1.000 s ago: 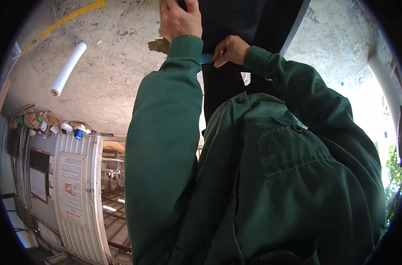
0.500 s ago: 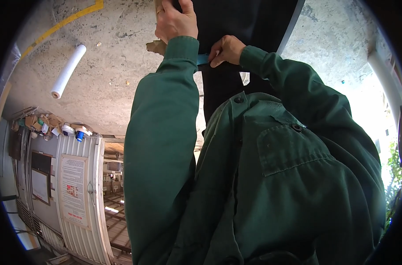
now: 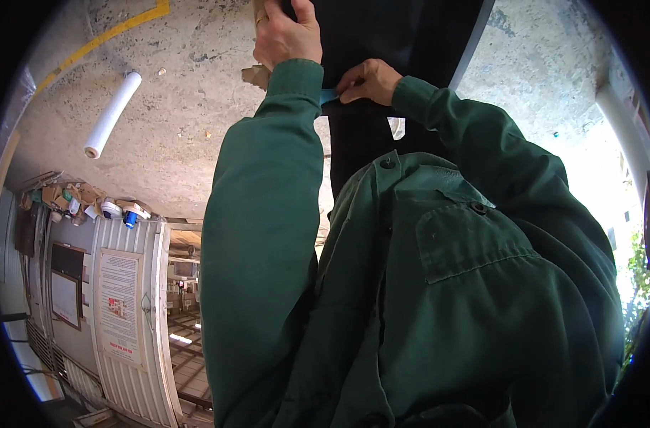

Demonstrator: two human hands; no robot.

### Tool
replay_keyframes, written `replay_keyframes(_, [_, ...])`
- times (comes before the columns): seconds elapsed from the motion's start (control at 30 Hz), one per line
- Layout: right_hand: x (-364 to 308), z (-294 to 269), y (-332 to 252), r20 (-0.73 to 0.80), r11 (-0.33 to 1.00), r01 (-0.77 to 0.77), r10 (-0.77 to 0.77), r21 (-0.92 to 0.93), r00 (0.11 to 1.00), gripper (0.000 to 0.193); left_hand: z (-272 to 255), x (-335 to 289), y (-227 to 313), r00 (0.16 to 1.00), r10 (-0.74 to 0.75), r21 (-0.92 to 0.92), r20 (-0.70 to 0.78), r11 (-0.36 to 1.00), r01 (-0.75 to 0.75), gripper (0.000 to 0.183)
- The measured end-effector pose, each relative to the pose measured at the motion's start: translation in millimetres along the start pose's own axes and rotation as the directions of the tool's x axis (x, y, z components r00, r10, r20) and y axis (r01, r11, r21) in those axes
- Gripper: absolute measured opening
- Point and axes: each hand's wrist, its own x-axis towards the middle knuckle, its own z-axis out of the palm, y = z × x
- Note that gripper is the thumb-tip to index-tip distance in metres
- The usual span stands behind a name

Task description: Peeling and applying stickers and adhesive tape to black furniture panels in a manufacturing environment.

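A large black panel [image 3: 382,43] stretches out before me at the top of the view. My left hand [image 3: 288,34] is closed at its left edge, thumb up and fingers curled. What it grips is cut off by the frame's upper rim. Torn brown cardboard [image 3: 256,76] pokes out beside that wrist. My right hand [image 3: 370,81] pinches the end of a short light-blue strip [image 3: 329,95], which looks like tape, at the panel's near end. The strip's other end disappears behind my left cuff.
A white plastic-film roll [image 3: 114,115] lies on the concrete floor [image 3: 189,135] to the left, near a yellow floor line [image 3: 111,32]. Cardboard scraps and clutter [image 3: 72,200] sit by a metal wall with a notice board [image 3: 120,307]. A pale pipe [image 3: 621,128] runs at far right.
Both hands stay at nearly the same places. My right fingers have shifted very slightly on the blue strip, and the whole view has drifted a little.
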Motion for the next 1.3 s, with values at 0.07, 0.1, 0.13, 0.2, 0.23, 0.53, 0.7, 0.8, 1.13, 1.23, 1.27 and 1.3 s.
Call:
replay_keyframes(0.07, [-1,5,6,-0.049,0.999,0.053,-0.054,-0.009,0.997,0.018,1,-4,3,1.0,0.01,-0.037,-0.017,0.999,-0.01,0.046])
replay_keyframes(0.1, [-1,8,8,-0.063,0.98,0.179,-0.185,-0.089,0.981,0.016,0,-4,3,1.0,0.011,-0.036,-0.014,0.999,-0.011,0.046])
replay_keyframes(0.13, [-1,10,10,-0.062,0.948,0.263,-0.278,-0.182,0.959,0.014,1,-4,2,1.0,0.013,-0.044,-0.022,0.999,-0.014,0.045])
replay_keyframes(0.2, [-4,18,12,-0.139,0.887,0.366,-0.415,-0.28,0.899,0.013,2,-3,-1,1.0,0.014,-0.049,-0.027,0.999,-0.016,0.044])
replay_keyframes(0.23, [-8,23,12,-0.199,0.82,0.42,-0.52,-0.39,0.831,0.011,3,0,-3,0.998,0.042,-0.012,-0.039,0.999,-0.043,0.043])
replay_keyframes(0.53, [-28,33,11,-0.348,0.767,0.421,-0.61,-0.484,0.711,0.01,9,-4,-5,0.99,0.087,-0.015,-0.111,0.996,-0.089,0.041])
replay_keyframes(0.7, [-25,35,9,-0.337,0.741,0.472,-0.651,-0.478,0.681,0.009,7,-1,-7,0.984,0.125,-0.014,-0.128,0.992,-0.128,0.04])
replay_keyframes(0.8, [-21,31,8,-0.278,0.759,0.497,-0.63,-0.422,0.726,0.01,7,-1,-6,0.988,0.096,-0.018,-0.121,0.995,-0.099,0.04])
replay_keyframes(1.13, [-23,36,6,-0.333,0.834,0.444,-0.542,-0.328,0.772,0.009,0,-1,-1,0.993,0.07,-0.068,-0.09,0.995,-0.076,0.042])
replay_keyframes(1.23, [-23,39,5,-0.361,0.81,0.452,-0.576,-0.374,0.734,0.009,-3,-3,1,0.998,0.039,-0.067,-0.054,0.997,-0.043,0.043])
replay_keyframes(1.27, [-24,38,5,-0.358,0.805,0.463,-0.584,-0.371,0.728,0.009,-3,-3,1,0.999,0.024,-0.064,-0.033,0.998,-0.026,0.043])
replay_keyframes(1.3, [-24,38,5,-0.358,0.812,0.451,-0.573,-0.371,0.737,0.009,-4,-2,1,0.999,0.024,-0.064,-0.034,0.998,-0.026,0.043])
